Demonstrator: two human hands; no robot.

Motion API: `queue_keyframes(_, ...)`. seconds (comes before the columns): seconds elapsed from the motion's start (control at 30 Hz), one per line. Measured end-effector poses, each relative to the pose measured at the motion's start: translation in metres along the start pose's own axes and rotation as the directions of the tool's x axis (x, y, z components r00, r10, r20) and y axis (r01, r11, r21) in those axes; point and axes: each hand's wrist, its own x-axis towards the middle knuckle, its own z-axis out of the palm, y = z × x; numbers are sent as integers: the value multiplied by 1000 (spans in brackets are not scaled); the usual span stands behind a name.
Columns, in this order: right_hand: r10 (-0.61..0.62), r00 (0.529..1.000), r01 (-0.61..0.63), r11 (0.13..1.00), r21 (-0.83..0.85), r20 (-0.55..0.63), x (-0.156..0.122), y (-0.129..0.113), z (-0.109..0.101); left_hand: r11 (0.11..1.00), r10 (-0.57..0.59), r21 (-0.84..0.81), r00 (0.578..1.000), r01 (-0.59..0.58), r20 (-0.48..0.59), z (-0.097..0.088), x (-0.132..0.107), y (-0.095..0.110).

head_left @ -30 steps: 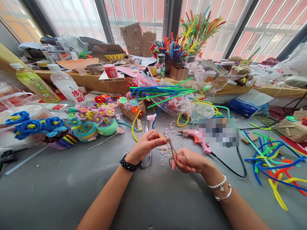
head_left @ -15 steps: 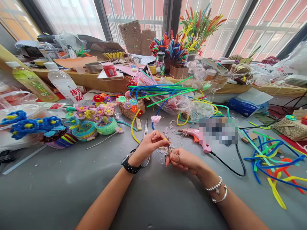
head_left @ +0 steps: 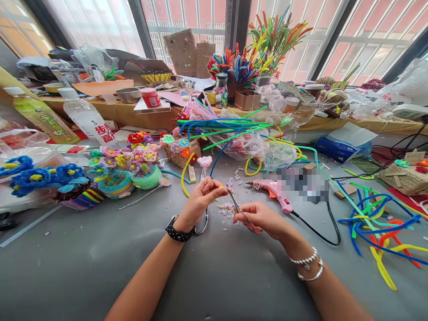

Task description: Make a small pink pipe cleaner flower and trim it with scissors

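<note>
My left hand (head_left: 204,198) is closed, thumb and fingers pinched together. A pale pink fuzzy pipe-cleaner flower (head_left: 204,162) sticks up above its fingers, the lower part of its stem hidden by the hand. A tiny yellow bit (head_left: 221,187) shows at the fingertips. My right hand (head_left: 257,217) is wrapped round small metal scissors (head_left: 236,204), whose blades point up and left to the left fingertips. Larger scissors (head_left: 202,228) lie on the table beneath my left hand, mostly covered. Pale trimmings (head_left: 227,208) are scattered between the hands.
A pink glue gun (head_left: 272,189) with a black cord lies to the right. Loose coloured pipe cleaners (head_left: 377,227) spread farther right. Flower pots (head_left: 147,177) stand on the left, with bottles (head_left: 87,117) behind. A plastic bag of pipe cleaners (head_left: 234,142) lies at the back.
My left hand and the pink flower have shifted left. In my right hand the small scissors have turned from nearly upright to slanting toward the left fingertips.
</note>
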Motion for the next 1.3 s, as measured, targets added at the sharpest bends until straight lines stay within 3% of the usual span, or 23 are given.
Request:
queue_keyframes(0.17,23,987,-59,971,-233,-157,-9,-1,-15,1000,-7,-3,996,7,-91,0,-1,5)
queue_keyframes(0.33,-10,923,-192,853,-485,-385,-12,1,-26,985,44,170,989,-19,-140,0,2,-1)
queue_keyframes(0.53,61,868,-309,843,-441,-493,-12,4,-28,943,37,332,994,-2,-98,-4,3,-8)
queue_keyframes(0.7,141,878,-309,897,-316,-458,-13,5,-27,913,41,408,998,-18,-48,-4,3,-12)
queue_keyframes(0.83,95,882,-275,899,-341,-462,-25,-4,-37,908,41,418,997,-13,-58,-4,3,-13)
queue_keyframes(0.9,-3,835,-244,895,-374,-550,-34,-7,-49,908,42,418,997,-11,-65,-4,3,-14)
queue_keyframes(0.93,-43,773,-265,884,-384,-633,-39,-7,-57,908,46,419,997,-14,-67,-5,3,-14)
queue_keyframes(1.03,-170,530,-403,812,-423,-831,-47,-1,-78,904,69,425,996,-39,-55,-5,3,-14)
queue_keyframes(1.1,-191,486,-442,789,-428,-853,-48,4,-86,901,81,429,996,-58,-36,-6,2,-14)
queue_keyframes(1.2,-208,486,-494,736,-462,-849,-41,7,-84,912,70,406,997,-55,-22,-5,2,-12)
queue_keyframes(1.3,-177,595,-527,651,-547,-784,-31,8,-75,931,37,364,998,-18,-43,-5,2,-10)
